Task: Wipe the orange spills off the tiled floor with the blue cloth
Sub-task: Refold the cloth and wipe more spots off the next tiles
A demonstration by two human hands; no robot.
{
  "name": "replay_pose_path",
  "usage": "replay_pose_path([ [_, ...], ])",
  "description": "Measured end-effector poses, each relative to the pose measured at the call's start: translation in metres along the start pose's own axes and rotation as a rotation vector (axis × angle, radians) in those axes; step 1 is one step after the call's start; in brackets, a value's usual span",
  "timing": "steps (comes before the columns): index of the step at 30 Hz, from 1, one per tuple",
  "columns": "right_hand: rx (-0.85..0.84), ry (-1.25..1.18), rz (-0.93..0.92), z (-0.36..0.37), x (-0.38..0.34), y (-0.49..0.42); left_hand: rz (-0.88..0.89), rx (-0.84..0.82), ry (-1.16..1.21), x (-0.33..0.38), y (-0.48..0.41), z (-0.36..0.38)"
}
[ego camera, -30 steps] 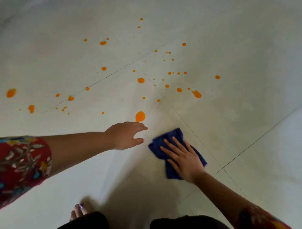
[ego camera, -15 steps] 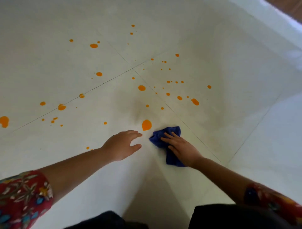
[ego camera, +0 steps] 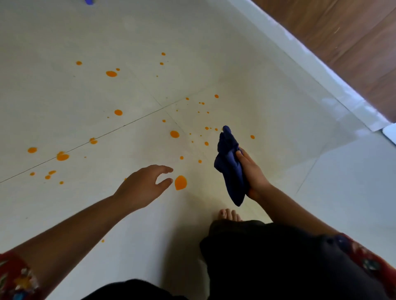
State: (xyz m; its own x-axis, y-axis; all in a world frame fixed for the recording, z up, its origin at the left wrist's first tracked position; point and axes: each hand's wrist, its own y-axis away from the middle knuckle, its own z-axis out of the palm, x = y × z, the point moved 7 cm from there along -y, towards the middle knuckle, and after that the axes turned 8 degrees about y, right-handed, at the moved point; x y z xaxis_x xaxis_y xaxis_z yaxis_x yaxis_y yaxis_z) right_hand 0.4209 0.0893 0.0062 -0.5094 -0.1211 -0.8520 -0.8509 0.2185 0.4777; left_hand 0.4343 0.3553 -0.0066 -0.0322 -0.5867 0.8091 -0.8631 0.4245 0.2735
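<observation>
My right hand grips the bunched blue cloth and holds it up off the pale tiled floor. The cloth hangs crumpled, one end pointing up, the other down toward my foot. Several orange spills dot the floor ahead and to the left; the largest orange blot lies just right of my left fingertips. My left hand hovers over the tiles with fingers spread and relaxed, holding nothing.
A white skirting strip and brown wood surface run along the upper right. My bare foot and dark-clad knee sit below the cloth. A small blue object shows at the top edge.
The right hand has gathered the cloth and lifted it off the floor, where it was pressed flat before. The view has tilted up and right, bringing the wall into sight.
</observation>
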Motion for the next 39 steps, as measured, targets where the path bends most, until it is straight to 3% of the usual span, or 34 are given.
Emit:
replay_pose_path([
  [6, 0.142, 0.032, -0.048, -0.016, 0.000, -0.030, -0.011, -0.020, -0.079, 0.022, -0.038, -0.012],
  [13, 0.417, 0.615, -0.163, -0.114, 0.026, -0.071, -0.059, -0.144, -0.340, 0.056, -0.115, 0.028],
  [16, 0.506, 0.951, -0.119, -0.138, 0.051, -0.091, -0.035, -0.154, -0.389, 0.064, -0.141, 0.060],
  [20, 0.396, 1.204, 0.030, -0.126, 0.097, -0.114, -0.020, -0.157, -0.466, 0.055, -0.170, 0.104],
  [23, 0.375, 1.248, 0.057, -0.117, 0.128, -0.121, -0.086, -0.210, -0.534, 0.039, -0.178, 0.139],
  [31, 0.640, 1.006, 0.236, -0.189, 0.104, -0.206, -0.113, -0.148, -0.608, 0.031, -0.179, 0.151],
  [33, 0.557, 1.041, 0.151, -0.181, 0.084, -0.240, -0.104, -0.124, -0.588, 0.030, -0.181, 0.150],
  [37, 0.307, 1.253, -0.324, -0.137, 0.083, -0.212, -0.122, -0.116, -0.597, 0.030, -0.182, 0.147],
  [39, 0.267, 1.281, -0.336, -0.146, 0.108, -0.172, -0.121, -0.102, -0.612, 0.031, -0.182, 0.146],
])
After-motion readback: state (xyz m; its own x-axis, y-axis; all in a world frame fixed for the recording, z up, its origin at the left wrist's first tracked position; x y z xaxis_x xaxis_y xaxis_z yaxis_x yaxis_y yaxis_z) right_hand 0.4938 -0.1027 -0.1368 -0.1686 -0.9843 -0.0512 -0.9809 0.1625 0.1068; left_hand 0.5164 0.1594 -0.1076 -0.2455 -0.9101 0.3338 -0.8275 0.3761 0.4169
